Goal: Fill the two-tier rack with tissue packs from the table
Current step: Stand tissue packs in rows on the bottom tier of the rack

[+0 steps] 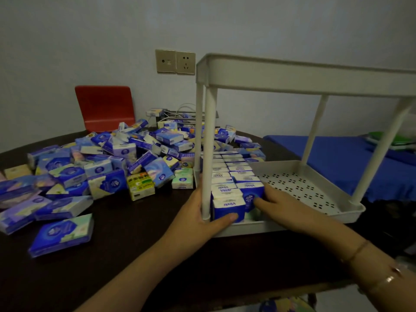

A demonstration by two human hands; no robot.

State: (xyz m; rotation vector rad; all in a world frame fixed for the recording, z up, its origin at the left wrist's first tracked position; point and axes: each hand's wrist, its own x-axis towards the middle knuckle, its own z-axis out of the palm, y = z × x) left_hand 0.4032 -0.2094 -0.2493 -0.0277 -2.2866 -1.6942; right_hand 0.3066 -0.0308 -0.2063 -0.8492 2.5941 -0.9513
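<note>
Head view. White two-tier rack point(292, 77) stands on the dark table point(135, 233); all positions below are given relative to the rack.

Lower tray point(304, 183): two rows of tissue packs point(234, 174) stand on edge along its left side, running from the near front corner toward the back. The right part of the tray floor shows bare perforated plastic. Upper tier — only its rim and underside are visible, so its contents cannot be told.

Left hand point(202, 219): at the rack's front-left corner, beside the front-left post point(208, 154). Thumb lies across the blue face of the nearest pack point(228, 208), the frontmost of the left row; the other fingers are on the far side of the post, hidden. Thumb is fairly straight, pressing rather than curling round.

Right hand point(281, 206): reaches into the lower tray from the front, just right of the rows. Fingers extended, tips against the right side and front of the front pack in the right row point(249, 192). Not closed round it.

Loose pile of tissue packs point(108, 167): left of the rack and behind it, spread over the table, mostly blue and white, one yellow-green pack point(140, 185) among them.

Behind the pile, a red chair back point(104, 106). Wall sockets point(175, 61) are above and left of the rack's top corner. A blue-covered surface point(349, 158) lies right of the rack.
</note>
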